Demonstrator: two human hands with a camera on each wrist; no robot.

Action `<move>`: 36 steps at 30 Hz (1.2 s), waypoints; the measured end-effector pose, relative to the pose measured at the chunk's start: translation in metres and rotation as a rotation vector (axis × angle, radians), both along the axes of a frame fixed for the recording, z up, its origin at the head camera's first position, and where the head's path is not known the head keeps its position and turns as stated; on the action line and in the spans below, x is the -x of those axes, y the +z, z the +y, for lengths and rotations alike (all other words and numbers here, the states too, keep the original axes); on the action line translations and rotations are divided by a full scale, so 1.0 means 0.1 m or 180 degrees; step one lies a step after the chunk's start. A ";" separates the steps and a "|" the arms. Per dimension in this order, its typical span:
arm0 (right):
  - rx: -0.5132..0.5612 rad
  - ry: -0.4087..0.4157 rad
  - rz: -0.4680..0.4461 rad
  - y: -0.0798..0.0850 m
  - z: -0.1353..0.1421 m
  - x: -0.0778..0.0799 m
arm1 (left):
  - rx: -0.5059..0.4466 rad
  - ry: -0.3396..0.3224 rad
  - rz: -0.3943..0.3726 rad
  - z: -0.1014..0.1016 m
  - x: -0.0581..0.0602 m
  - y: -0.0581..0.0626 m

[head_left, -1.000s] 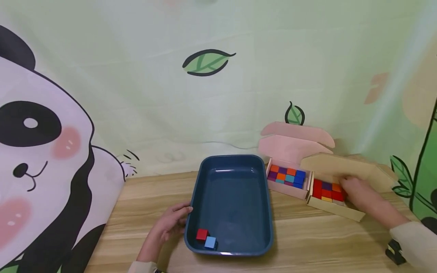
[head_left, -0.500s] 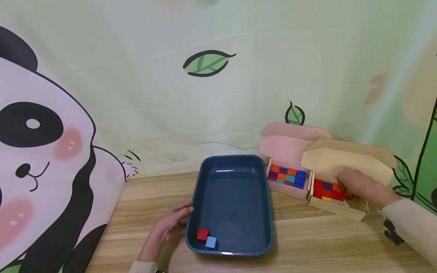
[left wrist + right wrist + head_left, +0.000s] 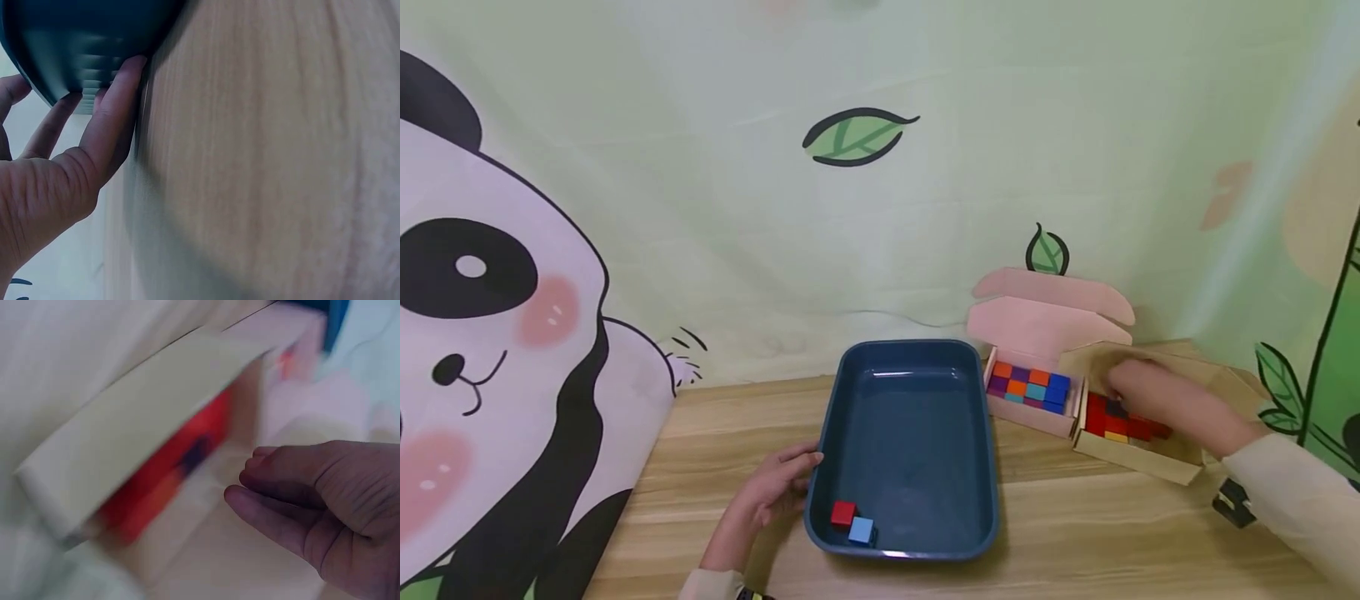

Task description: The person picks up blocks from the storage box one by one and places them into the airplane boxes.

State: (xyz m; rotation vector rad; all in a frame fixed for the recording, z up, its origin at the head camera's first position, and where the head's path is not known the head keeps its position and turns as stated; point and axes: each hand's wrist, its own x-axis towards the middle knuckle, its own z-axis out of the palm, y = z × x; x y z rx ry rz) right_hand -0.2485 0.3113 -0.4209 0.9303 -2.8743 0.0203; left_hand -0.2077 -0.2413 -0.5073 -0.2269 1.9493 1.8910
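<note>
My left hand (image 3: pixel 775 487) rests against the left wall of the dark blue tray (image 3: pixel 992 467). Its fingers (image 3: pixel 109 119) touch the tray's outer side with little bend. Inside the tray's near left corner lie a red cube (image 3: pixel 843 514) and a light blue cube (image 3: pixel 861 531). Over the back of the tan cardboard box (image 3: pixel 1138 461) is my right hand (image 3: pixel 1157 398), which covers some of its cubes. In the blurred right wrist view its fingers (image 3: pixel 265 515) are slightly bent, with nothing visible between them and the thumb. Red cubes (image 3: pixel 1096 414) and a yellow cube (image 3: pixel 1116 437) show in this box.
A pink cardboard box (image 3: pixel 1033 422) stands left of the tan one, its lid (image 3: pixel 1022 321) raised, with several orange, purple, teal and blue cubes (image 3: pixel 1037 392) inside. The tan box's lid (image 3: pixel 1217 375) leans back behind the hand. Wood-patterned table surface (image 3: pixel 1060 525) extends in front.
My right hand has moved left and slightly up, from the tan box's right part towards its back left. The tan lid rose, then tipped back again. My left hand stays at the tray.
</note>
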 end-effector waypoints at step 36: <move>-0.0975 0.2382 -0.1181 -0.07 -3.33 -0.33 | -0.0211 -0.0192 0.0016 -0.04 0.00 -0.03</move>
